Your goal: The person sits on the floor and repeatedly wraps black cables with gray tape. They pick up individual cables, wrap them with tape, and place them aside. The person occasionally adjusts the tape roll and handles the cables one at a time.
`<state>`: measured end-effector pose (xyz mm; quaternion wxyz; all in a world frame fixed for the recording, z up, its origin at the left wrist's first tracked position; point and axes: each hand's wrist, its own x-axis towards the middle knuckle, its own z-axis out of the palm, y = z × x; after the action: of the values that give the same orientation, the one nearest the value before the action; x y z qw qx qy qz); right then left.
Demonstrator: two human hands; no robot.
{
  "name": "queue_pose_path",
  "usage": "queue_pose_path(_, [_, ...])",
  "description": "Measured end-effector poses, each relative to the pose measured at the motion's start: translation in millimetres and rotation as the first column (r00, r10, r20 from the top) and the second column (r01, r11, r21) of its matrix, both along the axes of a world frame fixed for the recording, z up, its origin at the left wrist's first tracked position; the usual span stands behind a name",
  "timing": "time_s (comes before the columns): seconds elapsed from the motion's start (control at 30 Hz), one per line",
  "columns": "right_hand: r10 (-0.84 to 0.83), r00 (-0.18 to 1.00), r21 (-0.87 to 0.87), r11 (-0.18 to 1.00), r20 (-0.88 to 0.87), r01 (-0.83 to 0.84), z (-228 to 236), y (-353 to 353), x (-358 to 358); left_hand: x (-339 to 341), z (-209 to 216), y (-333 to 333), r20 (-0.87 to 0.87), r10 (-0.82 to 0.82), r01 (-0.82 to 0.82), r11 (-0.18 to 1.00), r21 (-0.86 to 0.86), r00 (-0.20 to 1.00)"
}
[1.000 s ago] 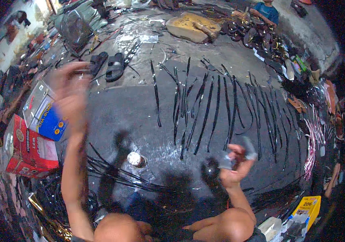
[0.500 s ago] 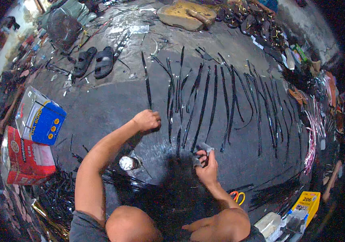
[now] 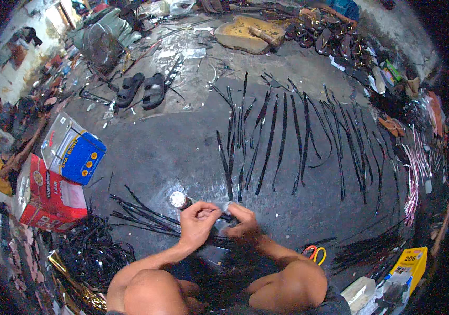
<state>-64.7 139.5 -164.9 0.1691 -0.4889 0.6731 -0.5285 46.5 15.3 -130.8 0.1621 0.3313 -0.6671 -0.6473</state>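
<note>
head view: 2 hands (image 3: 199, 223) meet at black strip (image 3: 225, 164); jar (image 3: 179, 200) beside

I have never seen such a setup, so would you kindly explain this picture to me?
There is no machine here: a person works with bare hands. The wide, bent view comes from the left of two fisheye cameras worn on the head, looking down, so the picture's left is the person's left. The left hand and right hand are close together, low in the middle. The right seems to pinch a grey scrap; what the left holds is too small to tell. Black strips lie side by side on the dark floor, with a silver-topped container by the left hand, scissors to the right, and a red box and a blue box at the left.
</note>
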Motion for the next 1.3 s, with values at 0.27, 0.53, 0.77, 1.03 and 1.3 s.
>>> queue_pose_path(0.27, [-0.032, 0.971, -0.117, 0.993, -0.235, 0.005, -9, -17, 30, 36, -35, -16, -0.081, 0.234, -0.220, 0.964, 0.149, 0.969])
queue_pose_path(0.53, [-0.144, 0.960, -0.130, 0.985, -0.241, 0.115, 6, -20, 30, 33, -16, -17, -0.035, 0.230, -0.192, 0.881, 0.433, 0.973])
queue_pose_path(0.77, [-0.140, 0.961, -0.209, 0.974, -0.239, 0.090, 20, -33, 29, 37, -15, -17, -0.204, 0.304, -0.136, 0.804, 0.579, 0.931])
queue_pose_path(1.03, [-0.090, 0.950, -0.312, 0.950, -0.299, -0.008, 58, -42, 44, 63, 29, -46, -0.198, 0.122, -0.116, 0.992, 0.043, 0.973])
queue_pose_path(1.3, [-0.025, 0.927, -0.228, 0.971, -0.375, -0.065, 54, -23, 42, 95, 51, -108, -0.395, 0.296, -0.225, 0.950, 0.216, 0.870])
